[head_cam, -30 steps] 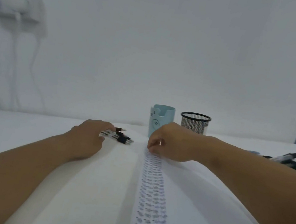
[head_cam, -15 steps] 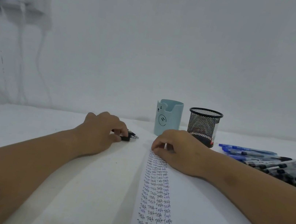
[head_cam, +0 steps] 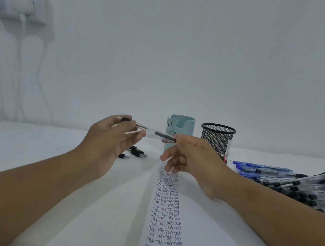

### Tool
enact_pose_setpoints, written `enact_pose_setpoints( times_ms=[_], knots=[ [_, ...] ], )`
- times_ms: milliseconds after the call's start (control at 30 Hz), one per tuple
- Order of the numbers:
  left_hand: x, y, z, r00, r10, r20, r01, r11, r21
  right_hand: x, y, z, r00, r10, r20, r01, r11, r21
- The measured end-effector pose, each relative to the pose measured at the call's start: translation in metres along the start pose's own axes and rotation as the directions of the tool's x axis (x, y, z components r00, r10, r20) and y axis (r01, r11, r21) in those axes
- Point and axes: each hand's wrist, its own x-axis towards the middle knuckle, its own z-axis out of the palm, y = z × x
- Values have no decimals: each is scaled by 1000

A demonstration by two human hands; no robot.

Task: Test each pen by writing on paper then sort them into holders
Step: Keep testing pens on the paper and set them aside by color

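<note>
Both hands are now up off the paper (head_cam: 164,218), where half a second ago they were resting low on it, and a clear pen (head_cam: 152,131) is now stretched between them above the table (head_cam: 17,143). The person's left hand (head_cam: 110,144) is pinching the black end near the thumb and forefinger, the other fingers loosely spread below the barrel. The right hand (head_cam: 192,159) is gripping the dark opposite end between thumb and forefinger, its lower fingers curled and hanging free. The pen is lying almost level, tilting slightly down toward the right hand, in front of the blue cup (head_cam: 180,123).

By the look of it, the person is passing the pen across or pulling the cap; which one cannot be told. To do it well, the right hand is needing a firm writing grip near the tip before the left lets go, then a short scribble at the top of the column of words.

Near the left hand, a few loose pens (head_cam: 137,152) are lying on the table. The mesh holder (head_cam: 216,141) is standing just right of the cup, and the big pile of pens (head_cam: 299,187) is waiting further right.
</note>
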Motion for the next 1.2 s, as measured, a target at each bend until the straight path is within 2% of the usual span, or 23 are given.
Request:
enact_pose_setpoints(
  times_ms=[100,167,300,433,600,667,733,800,900,933,1000,1100,1200],
  knots=[
    [-3,-4,-4,997,-19,78,0,971,238,0,-17,-4,992,122,-15,-107,919,378],
    [-6,-6,-4,992,-14,126,-36,922,385,0,-23,-10,984,175,21,-162,845,509],
    [-13,-11,-1,984,4,176,-85,886,455,0,-22,-15,973,212,93,-228,806,547],
    [-14,-13,0,984,18,178,-100,882,460,0,-23,-18,978,183,97,-205,787,582],
    [-16,-14,3,980,43,193,-128,883,452,1,-20,-14,987,134,84,-158,859,486],
    [-18,-16,8,972,61,226,-164,866,472,1,-17,-9,990,125,73,-142,924,354],
    [-18,-20,9,958,51,282,-197,832,519,4,-11,-5,997,75,3,-74,967,243],
    [-15,-24,5,937,12,349,-250,722,645,12,-7,-9,983,51,-175,-9,972,235],
    [-12,-28,-4,891,-27,454,-406,402,821,19,-5,-31,926,37,-375,42,979,202],
    [-12,-28,-6,872,-54,487,-447,319,836,19,-5,-38,925,40,-377,25,986,166],
    [-10,-29,-9,842,-105,530,-497,232,836,16,-2,-46,954,86,-287,-65,995,82],
    [-8,-30,-9,818,-142,557,-523,217,824,13,6,-45,977,161,-141,-171,983,-63],
    [-6,-31,-9,811,-154,564,-526,228,819,16,13,-39,983,123,-134,-149,966,-212]
  ],
)
